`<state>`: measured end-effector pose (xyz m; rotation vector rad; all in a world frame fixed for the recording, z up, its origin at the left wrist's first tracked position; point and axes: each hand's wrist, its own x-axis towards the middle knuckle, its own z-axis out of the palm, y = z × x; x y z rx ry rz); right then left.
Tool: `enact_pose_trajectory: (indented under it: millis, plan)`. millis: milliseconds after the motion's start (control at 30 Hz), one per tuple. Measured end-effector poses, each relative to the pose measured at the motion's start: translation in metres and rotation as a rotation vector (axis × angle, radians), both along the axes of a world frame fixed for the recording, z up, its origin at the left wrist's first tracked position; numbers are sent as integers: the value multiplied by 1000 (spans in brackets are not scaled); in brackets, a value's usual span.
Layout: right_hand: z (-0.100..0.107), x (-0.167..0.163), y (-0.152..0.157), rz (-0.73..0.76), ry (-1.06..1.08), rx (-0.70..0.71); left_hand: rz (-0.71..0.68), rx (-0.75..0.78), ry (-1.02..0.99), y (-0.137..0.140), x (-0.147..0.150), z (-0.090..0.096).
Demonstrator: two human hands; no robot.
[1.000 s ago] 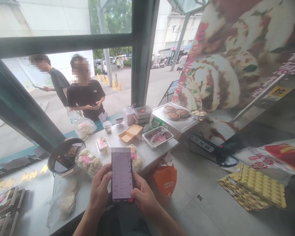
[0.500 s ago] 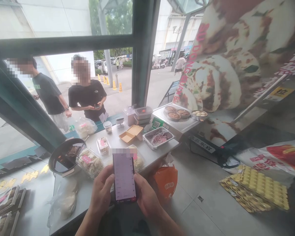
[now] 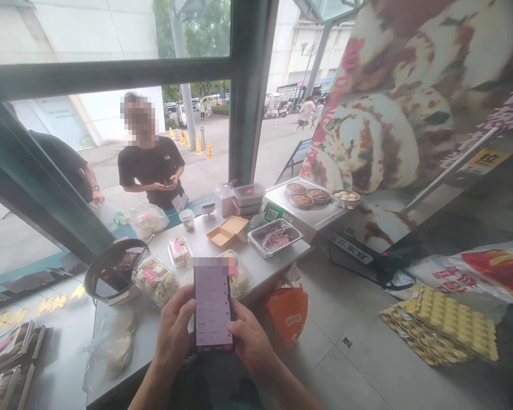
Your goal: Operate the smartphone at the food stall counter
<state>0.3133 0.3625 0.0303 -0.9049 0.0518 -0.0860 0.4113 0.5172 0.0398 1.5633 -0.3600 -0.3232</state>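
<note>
Seen from the head camera, a grey steel bench (image 3: pixel 277 259) is running up to a serving window, its near right corner giving onto open tiled floor (image 3: pixel 367 364) beside an orange plastic bag (image 3: pixel 287 313). Both hands are gripping a slim dark smartphone with a lit pale screen (image 3: pixel 212 304) upright above the bench's near edge: the left hand (image 3: pixel 175 336) is wrapping its left side, the right hand (image 3: pixel 250 341) is cradling its lower right. Clear plastic food boxes (image 3: pixel 156 279) are sitting just beyond.
</note>
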Motion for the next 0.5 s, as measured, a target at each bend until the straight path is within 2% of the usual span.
enact_pose_trajectory:
  millis: [267,400,500]
  plan:
    - [-4,2,1,-39,35,-37,-6,2,0,0,-3,3]
    - [2,-1,-4,90,-60,29,3,0,7,1,-2,1]
    - [11,-4,-7,177,-111,-86,14,-16,30,2,0,-2]
